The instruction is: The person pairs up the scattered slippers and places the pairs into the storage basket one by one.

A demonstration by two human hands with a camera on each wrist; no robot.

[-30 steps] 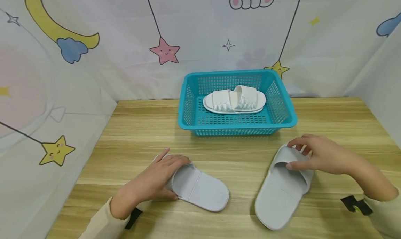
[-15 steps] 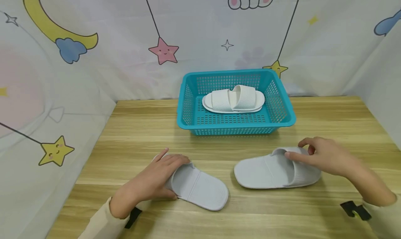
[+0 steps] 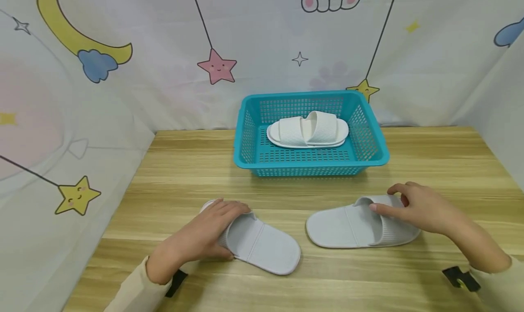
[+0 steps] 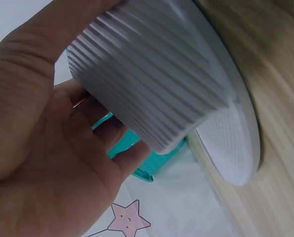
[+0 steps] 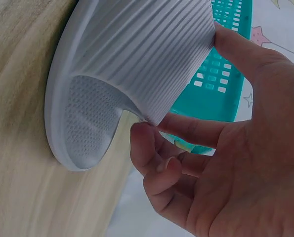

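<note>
Two light grey slide slippers lie on the wooden table in the head view. My left hand [image 3: 200, 237] grips the left slipper [image 3: 275, 249] across its strap, covering most of the toe end. In the left wrist view, the ribbed strap [image 4: 147, 74] sits between thumb and fingers. My right hand [image 3: 430, 209] holds the right slipper [image 3: 333, 228] by its strap, heel pointing left. The right wrist view shows the thumb [image 5: 235, 47] at one edge of that strap [image 5: 147, 54] and the index finger at the other, with the remaining fingers curled below.
Behind the slippers stands a teal perforated basket [image 3: 311, 165] holding white slippers [image 3: 292, 132]. A white curtain [image 3: 266, 39] printed with stars and a moon hangs behind the table [image 3: 180, 166] and at its sides.
My right hand has swung the right slipper round, so its heel now points left instead of toward me. The left hand and its slipper stay in place; its little finger has lowered.
</note>
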